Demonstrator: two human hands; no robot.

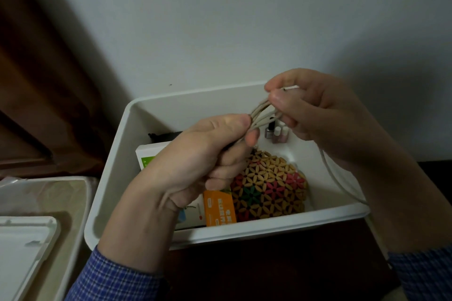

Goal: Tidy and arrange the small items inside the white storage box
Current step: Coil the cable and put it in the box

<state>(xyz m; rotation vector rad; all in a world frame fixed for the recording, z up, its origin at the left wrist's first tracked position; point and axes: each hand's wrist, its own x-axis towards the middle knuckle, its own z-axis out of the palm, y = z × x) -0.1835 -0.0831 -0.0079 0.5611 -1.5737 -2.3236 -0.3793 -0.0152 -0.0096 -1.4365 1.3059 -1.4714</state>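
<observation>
Over white storage box point(156, 110), hands (both pinched) on cable point(263, 115).

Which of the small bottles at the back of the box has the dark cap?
The leftmost nail polish bottle, with greyish contents and a black cap. The other two bottles beside it hold pinkish polish under white caps.

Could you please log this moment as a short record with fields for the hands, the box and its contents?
left hand: shut on looped white cable
right hand: pinching the same cable's loops; a loose strand trails over the box's rim
white storage box: open
contents: beaded flower-pattern mat, orange packet, nail polish bottles, white carton
beside box: white lid
</observation>
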